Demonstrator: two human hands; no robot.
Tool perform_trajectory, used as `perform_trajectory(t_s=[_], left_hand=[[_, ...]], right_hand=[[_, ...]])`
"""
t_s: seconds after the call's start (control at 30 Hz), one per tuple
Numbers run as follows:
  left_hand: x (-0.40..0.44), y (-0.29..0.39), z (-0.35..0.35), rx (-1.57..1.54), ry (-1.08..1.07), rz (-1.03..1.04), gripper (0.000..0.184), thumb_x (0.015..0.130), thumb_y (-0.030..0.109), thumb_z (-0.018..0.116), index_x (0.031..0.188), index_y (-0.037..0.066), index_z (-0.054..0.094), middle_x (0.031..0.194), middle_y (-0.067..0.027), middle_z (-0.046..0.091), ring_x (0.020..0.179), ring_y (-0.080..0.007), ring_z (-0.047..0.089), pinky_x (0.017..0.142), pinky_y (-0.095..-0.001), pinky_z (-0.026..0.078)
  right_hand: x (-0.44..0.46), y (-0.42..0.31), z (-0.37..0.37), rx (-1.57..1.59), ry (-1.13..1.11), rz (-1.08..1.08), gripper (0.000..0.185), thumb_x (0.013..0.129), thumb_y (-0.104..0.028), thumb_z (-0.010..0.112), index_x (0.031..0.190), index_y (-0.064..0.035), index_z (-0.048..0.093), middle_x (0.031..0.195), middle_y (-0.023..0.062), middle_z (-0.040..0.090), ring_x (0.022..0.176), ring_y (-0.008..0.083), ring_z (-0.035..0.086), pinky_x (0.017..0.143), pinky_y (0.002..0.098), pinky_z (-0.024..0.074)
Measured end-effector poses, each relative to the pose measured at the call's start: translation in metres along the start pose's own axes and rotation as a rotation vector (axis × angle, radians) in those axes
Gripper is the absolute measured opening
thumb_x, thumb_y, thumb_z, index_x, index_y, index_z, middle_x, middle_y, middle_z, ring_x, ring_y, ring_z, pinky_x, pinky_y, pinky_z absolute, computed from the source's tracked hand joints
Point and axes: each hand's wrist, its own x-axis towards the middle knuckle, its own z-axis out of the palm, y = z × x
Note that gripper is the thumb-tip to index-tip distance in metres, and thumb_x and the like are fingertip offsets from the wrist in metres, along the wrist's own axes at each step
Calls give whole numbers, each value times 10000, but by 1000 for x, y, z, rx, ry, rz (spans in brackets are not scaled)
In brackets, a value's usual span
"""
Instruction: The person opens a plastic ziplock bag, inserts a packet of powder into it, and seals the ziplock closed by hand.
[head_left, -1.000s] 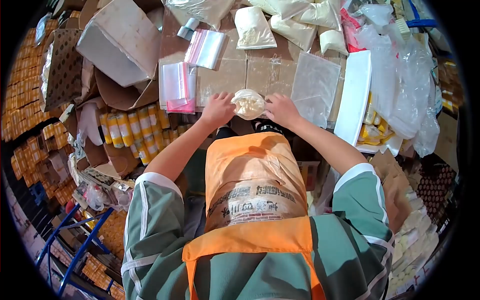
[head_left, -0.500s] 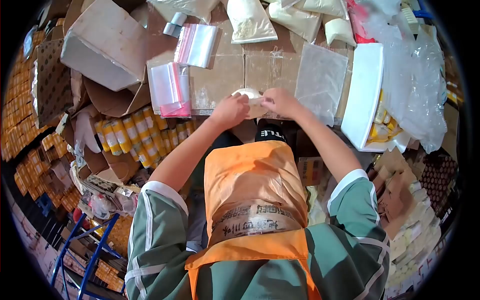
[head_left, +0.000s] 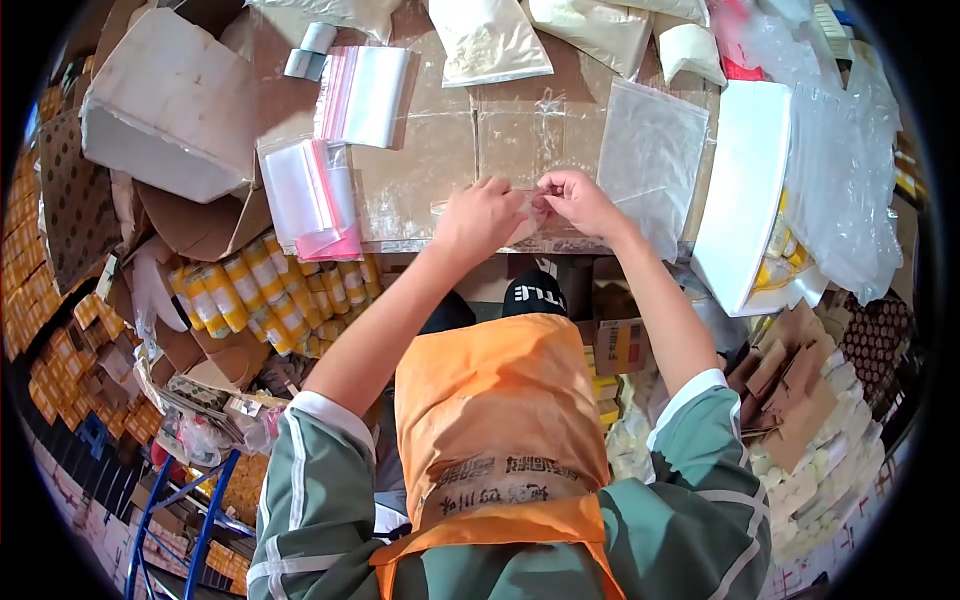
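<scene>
At the near edge of the cardboard-covered table, a small clear zip bag [head_left: 524,228] with pale contents lies between my hands, mostly covered by them. My left hand [head_left: 480,214] has its fingers closed on the bag's left side. Thumb and fingertips of my right hand [head_left: 578,202] pinch the upper right edge, by a thin reddish strip. To the right lies a large flat clear bag [head_left: 652,150]. On the left are two stacks of pink-edged zip bags, one stack [head_left: 362,95] farther back and another stack [head_left: 305,198] nearer the edge.
Filled bags of pale powder [head_left: 488,45] stand along the back, with small grey rolls [head_left: 312,52] beside them. A white foam box [head_left: 740,200] holding yellow packets is at the right. Another foam box [head_left: 170,100] and yellow-wrapped packs [head_left: 240,290] are at the left.
The view has shifted slightly. My left hand has come over the bag, palm down, and the bag's pale bulge no longer shows above the fingers. My right hand still pinches its edge.
</scene>
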Motion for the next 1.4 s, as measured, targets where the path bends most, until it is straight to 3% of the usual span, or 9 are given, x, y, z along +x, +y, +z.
perform_trajectory(t_s=[0.2,0.37,0.53,0.63,0.77,0.83,0.93,1.07,1.4], left_hand=[[1,-14,3,-388,-29,-271,249,824,260,680,749,46,577,647,-131,569,574,-311,568,528,-387,440],[6,-25,4,-356,-159,-242,260,844,297,653,779,59,571,657,-140,596,611,-342,599,543,-430,449],[16,-8,13,-132,-33,-294,258,863,286,635,855,53,523,583,-117,546,558,-348,556,539,-432,448],[19,4,26,-24,220,-218,278,872,320,615,840,58,529,604,-121,568,601,-366,579,559,-456,456],[21,-5,29,-144,205,-257,277,890,342,580,845,71,552,655,-140,601,640,-371,592,568,-465,449],[24,-15,26,-231,-29,-419,294,902,354,549,806,80,597,741,-149,628,694,-349,608,601,-445,473],[32,-17,31,-174,-47,-452,310,919,354,519,795,96,639,691,-167,610,659,-384,590,580,-463,450],[35,-7,22,-169,-98,-432,316,914,340,527,775,84,649,714,-171,617,675,-382,594,591,-455,459],[32,-12,30,-361,-94,-293,201,885,240,540,869,41,567,814,-178,604,779,-390,569,656,-438,442]], right_hand=[[-10,-15,10,14,172,-87,113,887,-27,592,984,29,604,837,36,646,748,92,613,691,237,507],[-5,3,2,-69,105,-80,116,880,-77,626,926,27,648,841,30,657,760,78,604,702,226,497],[-7,2,-3,121,135,74,131,882,-122,641,882,5,672,823,17,661,745,63,588,695,211,479],[-7,-3,-9,78,143,28,139,884,-139,644,886,-4,675,826,12,661,741,63,587,687,217,479],[-8,-4,-13,-119,134,28,117,891,-134,631,860,-27,666,820,-7,639,759,57,555,715,223,454],[-7,-1,-10,129,43,27,122,899,-148,623,904,-33,665,861,-3,643,789,63,566,750,225,461],[-4,5,-1,380,99,111,147,902,-159,618,947,-28,668,875,3,653,805,66,581,743,226,469],[2,16,-1,337,106,22,159,916,-165,596,988,-38,661,903,-2,647,815,60,573,740,221,461],[-6,13,2,171,271,-57,144,906,-155,609,836,-36,651,768,-32,604,723,43,523,678,208,435]])
